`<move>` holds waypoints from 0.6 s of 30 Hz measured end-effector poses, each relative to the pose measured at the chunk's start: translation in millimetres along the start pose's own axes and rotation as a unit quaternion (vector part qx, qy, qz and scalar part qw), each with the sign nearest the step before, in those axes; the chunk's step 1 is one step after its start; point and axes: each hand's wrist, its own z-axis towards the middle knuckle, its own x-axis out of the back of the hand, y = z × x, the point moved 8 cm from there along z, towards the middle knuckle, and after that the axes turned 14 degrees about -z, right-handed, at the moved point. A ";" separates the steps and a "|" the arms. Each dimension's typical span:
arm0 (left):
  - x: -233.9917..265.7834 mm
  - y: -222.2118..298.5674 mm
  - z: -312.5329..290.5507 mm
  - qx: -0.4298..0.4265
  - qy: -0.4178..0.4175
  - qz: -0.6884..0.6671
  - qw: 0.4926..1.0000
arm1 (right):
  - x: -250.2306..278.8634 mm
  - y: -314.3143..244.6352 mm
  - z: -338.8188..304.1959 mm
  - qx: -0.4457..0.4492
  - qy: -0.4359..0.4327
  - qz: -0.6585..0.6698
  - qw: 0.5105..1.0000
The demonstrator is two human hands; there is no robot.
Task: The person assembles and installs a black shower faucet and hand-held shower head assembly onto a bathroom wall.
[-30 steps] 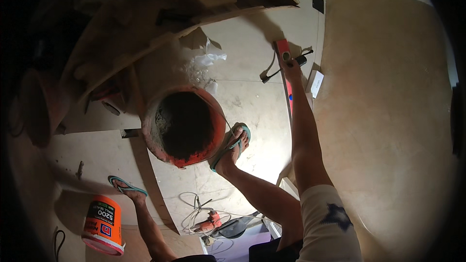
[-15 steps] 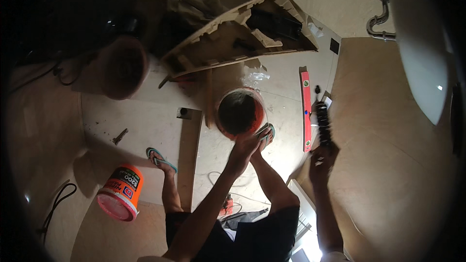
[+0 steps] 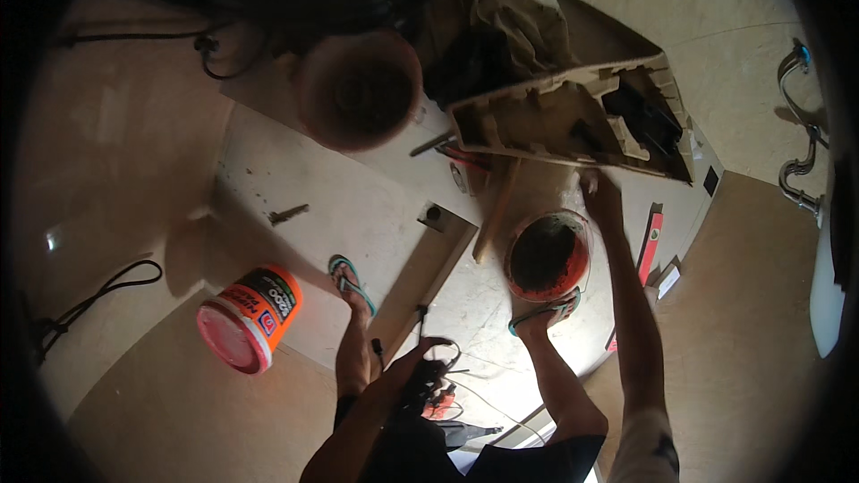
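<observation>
Black cord bundle (image 3: 424, 386), looped, loose ends jutting, hung before lap, gripped by left hand (image 3: 415, 356). Right arm stretched forward; right hand (image 3: 599, 194) near cardboard tray (image 3: 523, 118), beyond red bucket (image 3: 569, 274), its grip unclear.

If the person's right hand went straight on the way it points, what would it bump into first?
Probably the near edge of the brown cardboard tray, just beyond the right hand in the picture; their heights are hard to compare.

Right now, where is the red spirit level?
In the head view, the red level lies on the floor toward the right, partly behind the right forearm, beside a white box.
</observation>
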 end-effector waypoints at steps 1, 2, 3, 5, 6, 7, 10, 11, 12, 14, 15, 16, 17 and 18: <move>23.6 -9.0 3.3 0.010 0.030 -0.002 0.999 | -29.3 28.0 52.5 0.032 0.121 -0.074 0.989; 39.4 -8.3 5.1 -0.020 -0.018 -0.078 0.997 | -74.0 59.6 109.5 0.015 0.055 -0.063 0.996; 45.0 -3.3 13.1 -0.077 -0.003 -0.047 0.996 | -111.2 91.7 149.7 -0.027 0.006 -0.190 0.981; 31.5 22.3 32.5 -0.168 -0.004 0.022 0.986 | -86.1 214.5 211.9 0.032 0.119 -0.328 0.937; 37.9 29.0 31.4 -0.181 -0.016 0.031 0.983 | -120.2 203.8 235.8 0.066 0.067 -0.363 0.927; 39.2 40.1 35.2 -0.194 -0.047 0.051 0.978 | -136.6 199.7 252.2 0.089 0.051 -0.374 0.922; 38.6 56.5 37.0 -0.274 -0.024 0.111 0.955 | -183.4 150.9 250.9 0.134 0.047 -0.320 0.937; 38.4 56.6 38.4 -0.277 -0.005 0.127 0.952 | -188.3 138.8 244.2 0.140 0.049 -0.295 0.944; 32.2 57.8 44.5 -0.280 -0.012 0.144 0.949 | -178.7 157.9 249.7 0.084 -0.007 -0.331 0.940; 19.0 60.5 54.1 -0.321 -0.033 0.152 0.934 | -123.4 166.4 246.6 0.126 0.073 -0.359 0.922; 14.5 57.3 55.0 -0.323 -0.024 0.212 0.922 | -94.8 165.1 235.1 0.077 0.090 -0.318 0.941; 11.3 60.7 47.3 -0.325 0.012 0.280 0.903 | -91.2 141.2 214.1 0.027 0.095 -0.251 0.963; 4.4 61.2 38.9 -0.326 0.037 0.343 0.880 | -70.3 109.4 193.1 -0.019 0.109 -0.191 0.975; -9.9 65.5 29.0 -0.347 0.038 0.407 0.844 | -31.3 99.9 175.0 -0.036 0.154 -0.118 0.980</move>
